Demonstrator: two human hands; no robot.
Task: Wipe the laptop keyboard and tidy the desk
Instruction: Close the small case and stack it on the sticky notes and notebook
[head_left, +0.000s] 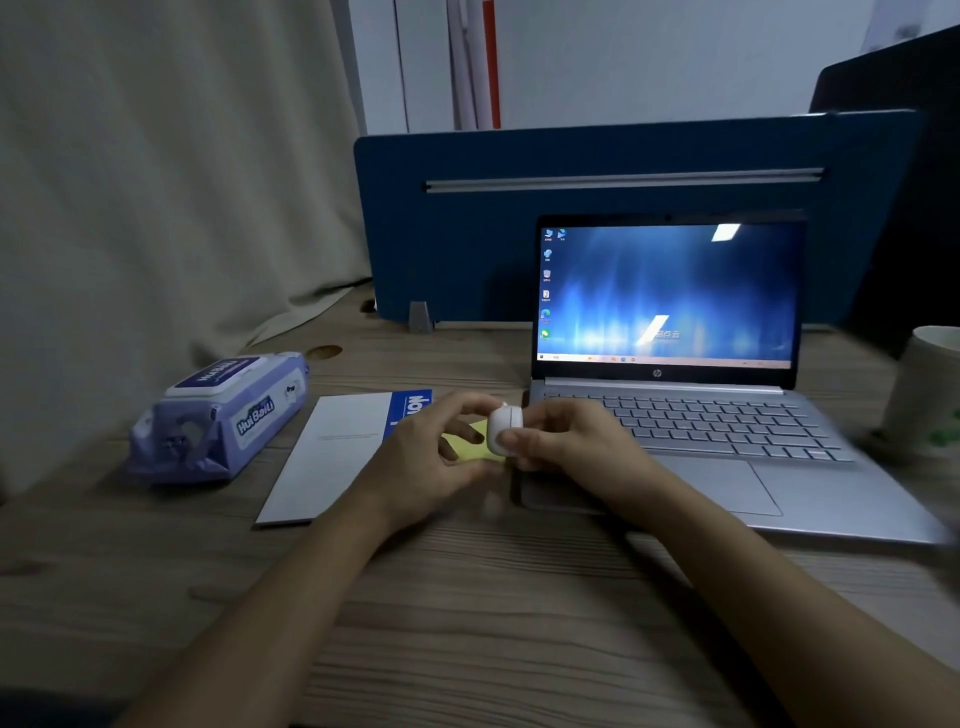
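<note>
While both hands pinch a small white case (503, 429) between them just left of the laptop (691, 415), left hand (431, 457) and right hand (566, 441) each with a closed grip on it, the wiping looks unstarted: the wipes pack (223, 415) lies shut, well left of the laptop. A booklet (337, 457), a yellow note (470, 441), perhaps sticky, and a paper cup (930, 389) right of the laptop remain on the table (467, 623).

Dim room, bluish cast. Laptop screen (667, 296) is the brightest source, with two white glare streaks on it. Soft overall; paper cup (930, 389) at right edge smeared. Wide-angle bending at borders.
</note>
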